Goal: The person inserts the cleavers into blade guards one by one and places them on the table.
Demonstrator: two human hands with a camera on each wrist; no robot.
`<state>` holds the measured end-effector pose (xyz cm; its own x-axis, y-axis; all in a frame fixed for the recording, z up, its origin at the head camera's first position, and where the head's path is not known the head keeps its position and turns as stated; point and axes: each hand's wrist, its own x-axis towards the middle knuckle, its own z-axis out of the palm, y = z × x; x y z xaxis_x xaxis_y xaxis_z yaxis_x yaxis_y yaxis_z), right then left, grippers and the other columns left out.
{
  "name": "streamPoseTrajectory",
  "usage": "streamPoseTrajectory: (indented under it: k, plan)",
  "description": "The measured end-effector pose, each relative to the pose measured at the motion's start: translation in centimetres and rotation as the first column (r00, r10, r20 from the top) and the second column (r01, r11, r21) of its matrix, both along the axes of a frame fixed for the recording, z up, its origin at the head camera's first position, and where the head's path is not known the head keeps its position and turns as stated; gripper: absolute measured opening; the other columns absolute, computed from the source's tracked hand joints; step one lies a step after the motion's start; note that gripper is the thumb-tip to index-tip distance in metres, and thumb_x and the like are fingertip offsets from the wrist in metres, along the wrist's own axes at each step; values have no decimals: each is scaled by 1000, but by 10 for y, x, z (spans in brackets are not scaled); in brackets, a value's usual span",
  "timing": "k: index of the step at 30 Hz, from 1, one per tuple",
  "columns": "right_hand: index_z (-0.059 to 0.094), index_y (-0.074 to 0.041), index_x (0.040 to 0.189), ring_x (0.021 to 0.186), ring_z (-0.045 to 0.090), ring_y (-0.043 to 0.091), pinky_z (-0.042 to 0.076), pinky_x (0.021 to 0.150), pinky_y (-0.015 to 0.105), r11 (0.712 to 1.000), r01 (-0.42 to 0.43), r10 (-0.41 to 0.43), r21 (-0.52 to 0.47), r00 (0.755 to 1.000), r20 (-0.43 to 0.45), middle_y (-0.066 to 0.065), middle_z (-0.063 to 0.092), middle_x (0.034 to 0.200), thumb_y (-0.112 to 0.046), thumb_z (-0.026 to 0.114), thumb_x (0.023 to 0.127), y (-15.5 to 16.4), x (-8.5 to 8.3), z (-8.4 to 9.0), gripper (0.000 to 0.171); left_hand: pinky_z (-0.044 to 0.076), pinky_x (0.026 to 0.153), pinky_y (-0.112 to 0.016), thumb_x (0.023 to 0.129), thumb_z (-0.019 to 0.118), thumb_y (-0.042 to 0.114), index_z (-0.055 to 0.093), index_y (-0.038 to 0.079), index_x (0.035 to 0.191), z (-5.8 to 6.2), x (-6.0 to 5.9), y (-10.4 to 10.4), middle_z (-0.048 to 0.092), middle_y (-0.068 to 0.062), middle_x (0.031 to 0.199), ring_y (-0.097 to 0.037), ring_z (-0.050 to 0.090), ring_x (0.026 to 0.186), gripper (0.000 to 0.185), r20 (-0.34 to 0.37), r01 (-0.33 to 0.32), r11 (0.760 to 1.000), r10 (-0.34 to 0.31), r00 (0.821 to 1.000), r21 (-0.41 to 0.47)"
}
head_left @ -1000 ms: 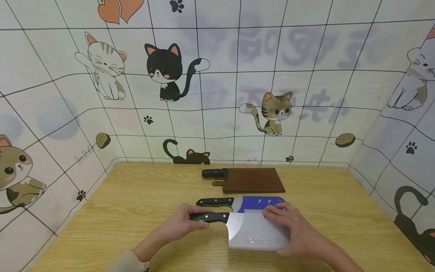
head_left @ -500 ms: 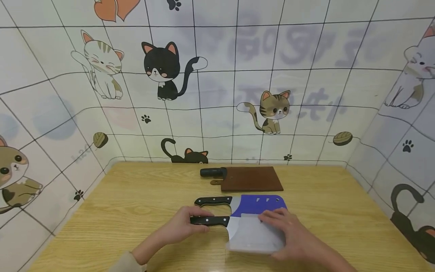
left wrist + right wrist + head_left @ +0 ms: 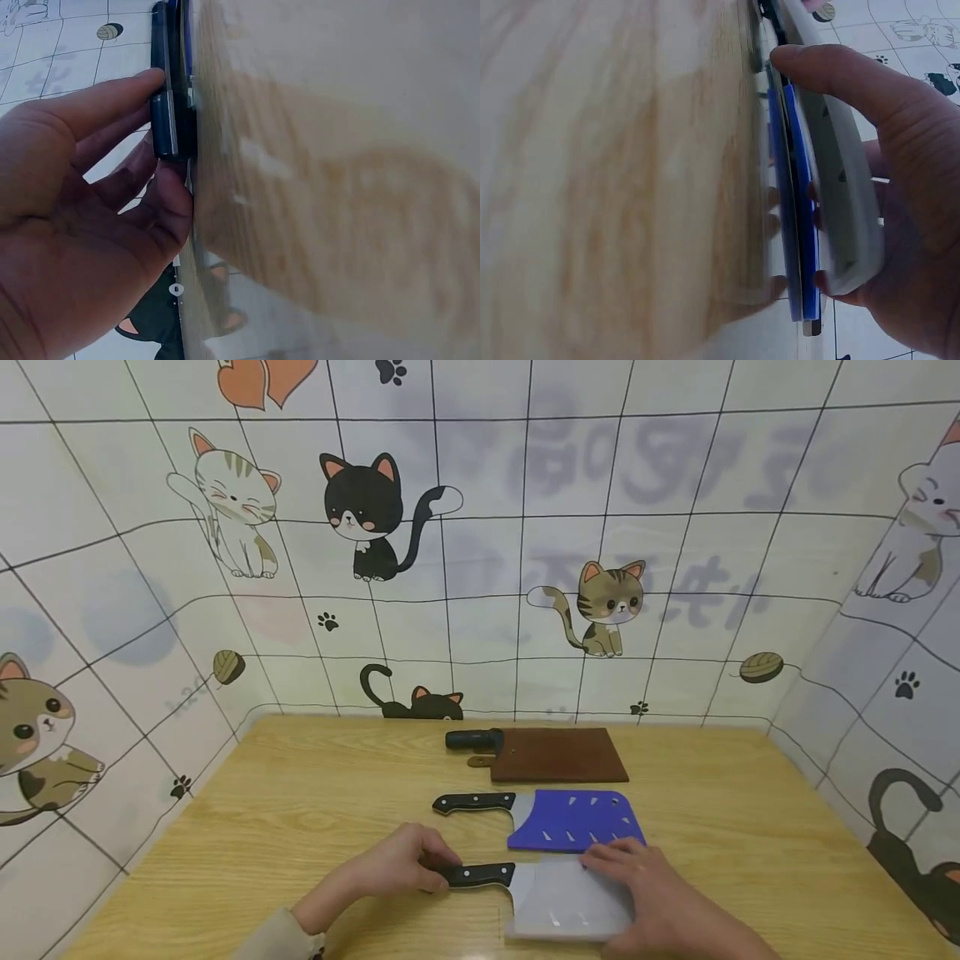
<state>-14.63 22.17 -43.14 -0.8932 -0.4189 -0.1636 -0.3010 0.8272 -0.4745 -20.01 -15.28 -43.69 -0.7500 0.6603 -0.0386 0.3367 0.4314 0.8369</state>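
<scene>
A cleaver with a black handle (image 3: 480, 875) lies near the table's front edge, its blade mostly inside a grey sheath (image 3: 570, 902). My left hand (image 3: 420, 868) grips that handle (image 3: 166, 97), fingers curled round it. My right hand (image 3: 622, 868) holds the grey sheath (image 3: 840, 187) by its far and right edges, thumb and fingers around it. Only a short strip of bare blade (image 3: 525, 881) shows between the handle and the sheath.
A second cleaver in a blue sheath (image 3: 573, 821) lies just behind, handle (image 3: 472, 802) to the left. Farther back is a third in a brown sheath (image 3: 558, 755). The wooden table (image 3: 300, 810) is walled by cat-patterned sheets on the back and both sides.
Both hands have drawn the grey-sheathed cleaver toward me, off the blue sheath, which now shows in full. The other two knives have not moved.
</scene>
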Motion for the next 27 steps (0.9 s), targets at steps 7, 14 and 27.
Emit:
streamPoseTrajectory:
  k: [7,14,27]
  plan:
    - [61,-13,143,132,46,46,37,100,72,1000,6,-6,28,1000,23,8,59,141,-63,91,57,1,-1,-3,104,50,78,-26,83,83,1,81,7,103,-2,-2,0,71,5,96,-9,62,88,21,9,-25,1000,25,1000,-17]
    - [61,-14,143,133,47,44,36,102,71,1000,20,-20,1,1000,13,9,57,143,-58,93,58,2,-2,-8,101,52,80,-27,82,84,3,81,8,103,-4,-4,-5,72,4,99,-12,64,90,22,24,-65,998,66,998,-23]
    - [63,-22,141,135,45,42,38,102,69,990,132,-130,-47,991,39,6,55,146,-56,95,57,15,3,-9,96,49,74,-25,79,85,0,79,3,103,-5,-5,-12,73,-1,98,-17,60,84,25,85,-108,994,106,991,21]
